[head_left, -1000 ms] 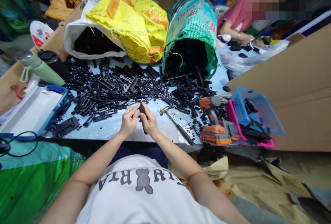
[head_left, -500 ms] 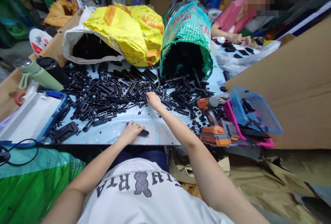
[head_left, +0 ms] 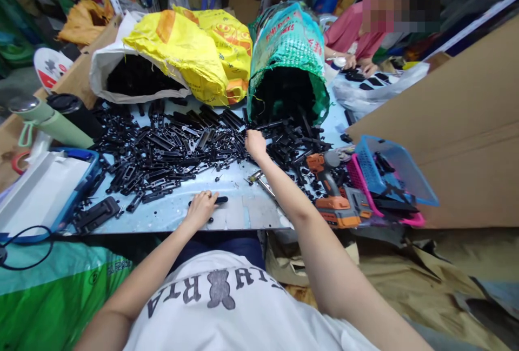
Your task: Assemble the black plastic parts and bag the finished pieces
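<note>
My left hand (head_left: 203, 207) lies at the near edge of the table, closed over a slim black plastic bar (head_left: 221, 200) whose end sticks out to the right. A small round black piece (head_left: 210, 220) sits just below that hand. My right hand (head_left: 256, 145) is stretched out over the heap of black plastic parts (head_left: 170, 148), in front of the green woven bag (head_left: 290, 88). Its fingers are curled in, and whatever they pinch is hidden. Under the right forearm shows a metal hand tool (head_left: 263, 182) on the table.
An orange cordless drill (head_left: 330, 191) lies right of my arm, beside a blue plastic basket (head_left: 399, 170). Left are a blue tray (head_left: 91, 170), a green bottle (head_left: 60, 124) and a black cup (head_left: 77, 113). A yellow bag (head_left: 182, 51) lies behind; a co-worker's hands (head_left: 359, 64) handle black pieces.
My right hand has moved right across the heap toward the green bag. My left hand has turned slightly with the black bar. The metal tool has come into view beside my right forearm.
</note>
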The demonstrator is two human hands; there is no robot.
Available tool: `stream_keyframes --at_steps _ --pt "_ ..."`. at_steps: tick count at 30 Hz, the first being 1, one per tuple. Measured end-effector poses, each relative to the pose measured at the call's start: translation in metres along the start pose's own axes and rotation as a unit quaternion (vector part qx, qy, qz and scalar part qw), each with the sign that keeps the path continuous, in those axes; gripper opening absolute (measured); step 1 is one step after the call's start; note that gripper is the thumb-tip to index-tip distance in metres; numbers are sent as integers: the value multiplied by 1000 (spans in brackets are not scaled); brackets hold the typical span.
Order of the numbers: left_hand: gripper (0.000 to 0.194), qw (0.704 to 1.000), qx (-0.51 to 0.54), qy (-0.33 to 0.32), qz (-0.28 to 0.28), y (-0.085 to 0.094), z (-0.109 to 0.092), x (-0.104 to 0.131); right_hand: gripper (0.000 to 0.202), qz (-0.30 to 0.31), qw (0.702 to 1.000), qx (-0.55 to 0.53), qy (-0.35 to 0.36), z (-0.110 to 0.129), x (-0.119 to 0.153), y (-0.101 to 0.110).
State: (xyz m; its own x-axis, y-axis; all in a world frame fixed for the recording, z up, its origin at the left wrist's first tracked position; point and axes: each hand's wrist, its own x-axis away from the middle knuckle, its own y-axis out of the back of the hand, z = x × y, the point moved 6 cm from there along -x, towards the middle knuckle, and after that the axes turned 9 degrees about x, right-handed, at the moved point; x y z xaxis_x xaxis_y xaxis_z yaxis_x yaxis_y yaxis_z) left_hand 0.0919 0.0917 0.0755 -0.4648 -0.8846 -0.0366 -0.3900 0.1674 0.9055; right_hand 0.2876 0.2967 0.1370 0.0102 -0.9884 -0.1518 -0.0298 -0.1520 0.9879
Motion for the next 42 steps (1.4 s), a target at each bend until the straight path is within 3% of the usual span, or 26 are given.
stream_keyframes --at_steps 2,4,6,8,10,13,15,19,21,23,26,29,31,33,36,42 --pt "39 997 55 -13 -59 9 2 1 29 -15 1000 0 -21 -22 -2 8" --pt "36 983 114 8 -144 22 13 3 29 -11 999 -28 38 -15 1 12" --pt "31 962 153 60 -219 34 29 6 29 9 988 -65 138 18 11 11" --pt "28 945 164 108 -260 42 42 10 27 31 967 -93 237 67 28 7" --pt "30 940 158 135 -271 47 49 14 24 40 947 -97 303 118 45 2" --pt "43 945 136 133 -268 48 49 20 28 33 955 -64 289 170 59 -4" --pt "48 948 123 117 -269 46 46 23 33 37 959 -78 270 190 64 -6" --pt "36 971 105 43 -212 32 31 22 37 19 918 -185 349 205 70 5" --pt "35 984 92 -12 -152 20 18 17 37 -2 923 -189 336 187 61 10" --pt "36 990 81 -53 -98 8 6 13 37 -6 948 -165 273 152 44 11" --pt "33 992 78 -71 -62 -7 -1 5 34 -11 982 -122 145 79 12 11" --pt "31 991 91 -75 -68 -14 1 0 30 -24 996 -83 18 5 -20 14" --pt "31 989 99 -83 -79 -16 3 -1 31 -10 988 -80 -128 -40 -39 13" --pt "30 987 97 -90 -87 -17 4 -1 37 13 956 -99 -275 -74 -51 9" --pt "31 988 88 -93 -92 -16 4 1 52 24 919 -137 -370 -93 -63 5" --pt "33 990 74 -81 -87 -13 1 2 60 7 898 -188 -398 -99 -65 7"
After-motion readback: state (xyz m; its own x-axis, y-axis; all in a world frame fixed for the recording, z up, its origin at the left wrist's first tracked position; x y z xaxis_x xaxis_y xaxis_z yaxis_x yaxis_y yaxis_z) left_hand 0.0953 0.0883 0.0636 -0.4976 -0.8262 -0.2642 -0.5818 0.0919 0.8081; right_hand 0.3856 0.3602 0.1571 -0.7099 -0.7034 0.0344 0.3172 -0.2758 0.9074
